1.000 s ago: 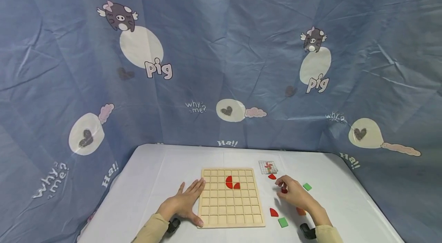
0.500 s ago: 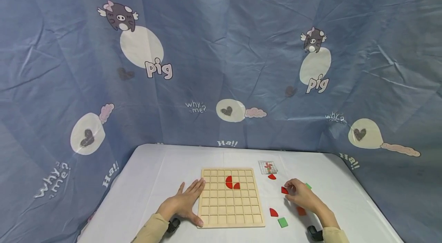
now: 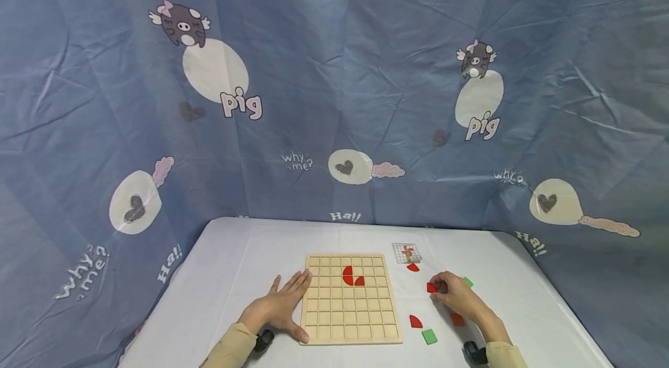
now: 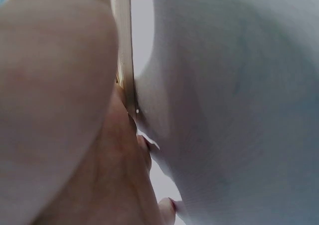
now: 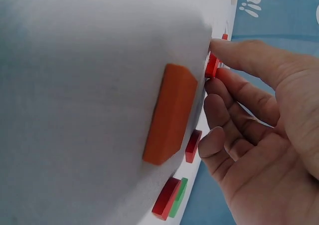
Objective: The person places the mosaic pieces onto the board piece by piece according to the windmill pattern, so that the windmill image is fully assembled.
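Note:
A light wooden grid board [image 3: 351, 321] lies on the table. Spread along its left edge, my left hand [image 3: 279, 307] touches the frame with fingers and thumb. To the right of the board, my right hand [image 3: 456, 293] pinches a red quarter-circle piece [image 3: 431, 287] close over the tabletop. The right wrist view shows this red piece [image 5: 212, 66] between thumb and fingertips, the other fingers loosely curled. Several red quarter-circle pieces [image 3: 348, 280] sit in cells of the upper middle grid. An orange block [image 5: 169, 115] rests near the right hand, partly under the wrist in the head view.
A small pattern card [image 3: 406, 253] lies beyond the board's right side, with a red piece [image 3: 413, 267] at its near edge. Nearer me are another red piece [image 3: 415, 321] and a green square [image 3: 430, 336]. A second green piece [image 3: 467, 282] shows behind the right hand.
My right hand has shifted slightly right, and the red piece in its fingers has become more visible. The hand now partly covers the far green piece. My left hand has stayed at the board.

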### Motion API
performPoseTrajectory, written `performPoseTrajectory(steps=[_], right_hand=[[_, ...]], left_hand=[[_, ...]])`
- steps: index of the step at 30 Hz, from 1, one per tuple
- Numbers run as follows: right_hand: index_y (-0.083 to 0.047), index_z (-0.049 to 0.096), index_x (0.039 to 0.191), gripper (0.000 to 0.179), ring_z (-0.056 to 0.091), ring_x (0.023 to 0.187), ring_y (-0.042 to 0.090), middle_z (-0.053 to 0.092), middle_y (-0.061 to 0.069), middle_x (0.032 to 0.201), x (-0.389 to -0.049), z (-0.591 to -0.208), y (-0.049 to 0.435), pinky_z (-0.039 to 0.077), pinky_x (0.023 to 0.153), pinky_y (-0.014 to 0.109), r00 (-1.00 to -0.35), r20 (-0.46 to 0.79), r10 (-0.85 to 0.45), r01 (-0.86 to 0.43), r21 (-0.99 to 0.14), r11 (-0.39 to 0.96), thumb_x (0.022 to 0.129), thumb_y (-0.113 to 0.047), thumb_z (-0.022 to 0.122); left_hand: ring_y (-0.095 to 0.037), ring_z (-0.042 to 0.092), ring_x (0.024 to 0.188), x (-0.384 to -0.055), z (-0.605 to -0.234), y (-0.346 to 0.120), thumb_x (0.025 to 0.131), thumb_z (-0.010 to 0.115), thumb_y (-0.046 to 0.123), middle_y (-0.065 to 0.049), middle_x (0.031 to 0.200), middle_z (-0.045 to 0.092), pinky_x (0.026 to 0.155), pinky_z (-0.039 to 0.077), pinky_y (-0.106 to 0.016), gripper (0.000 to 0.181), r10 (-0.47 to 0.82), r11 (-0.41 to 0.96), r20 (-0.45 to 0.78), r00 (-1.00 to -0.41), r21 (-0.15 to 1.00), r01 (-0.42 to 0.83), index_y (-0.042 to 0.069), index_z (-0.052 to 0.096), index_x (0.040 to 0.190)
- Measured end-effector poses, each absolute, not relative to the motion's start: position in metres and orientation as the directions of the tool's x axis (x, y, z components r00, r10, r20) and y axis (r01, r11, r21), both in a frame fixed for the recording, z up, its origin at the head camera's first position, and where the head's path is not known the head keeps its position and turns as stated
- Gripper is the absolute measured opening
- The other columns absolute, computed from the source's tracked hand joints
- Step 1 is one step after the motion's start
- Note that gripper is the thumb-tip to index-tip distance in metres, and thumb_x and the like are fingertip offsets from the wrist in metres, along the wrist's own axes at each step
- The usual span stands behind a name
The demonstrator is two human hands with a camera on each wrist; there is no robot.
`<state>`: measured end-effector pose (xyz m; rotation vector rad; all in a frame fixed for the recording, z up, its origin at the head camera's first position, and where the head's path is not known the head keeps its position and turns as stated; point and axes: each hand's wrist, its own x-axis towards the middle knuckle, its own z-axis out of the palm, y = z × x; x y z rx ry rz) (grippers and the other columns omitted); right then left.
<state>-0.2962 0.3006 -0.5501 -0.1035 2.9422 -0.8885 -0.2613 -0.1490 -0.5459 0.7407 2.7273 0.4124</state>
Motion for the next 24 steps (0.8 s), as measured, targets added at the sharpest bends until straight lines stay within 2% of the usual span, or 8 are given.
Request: performPoseTrajectory(steps=[10, 24], right_hand=[[-0.007, 0.069, 0.09, 0.017, 0.054, 0.075, 0.01, 0.061, 0.0, 0.084, -0.2977, -0.5523, 0.2973, 0.049, 0.064, 0.025, -0.996, 0.024, -0.09, -0.089, -0.523, 0.848, 0.077, -0.005, 0.078], [-0.005, 0.068, 0.09, 0.02, 0.056, 0.073, 0.009, 0.062, 0.0, 0.082, -0.3006, -0.554, 0.2955, 0.05, 0.061, 0.025, -0.995, 0.052, -0.086, -0.101, -0.502, 0.859, 0.074, -0.007, 0.08]], left_hand=[[-0.034, 0.009, 0.15, -0.2608, -0.5448, -0.1482, 0.053, 0.079, 0.07, -0.014, 0.163, 0.005, 0.116, 0.001, -0.067, 0.14, 0.526, 0.828, -0.2, -0.827, 0.343, 0.444, 0.005, 0.008, 0.155], [-0.033, 0.009, 0.15, -0.2604, -0.5424, -0.1474, 0.054, 0.079, 0.069, -0.013, 0.163, 0.006, 0.116, 0.002, -0.067, 0.139, 0.521, 0.831, -0.204, -0.829, 0.341, 0.438, 0.004, 0.008, 0.155]])
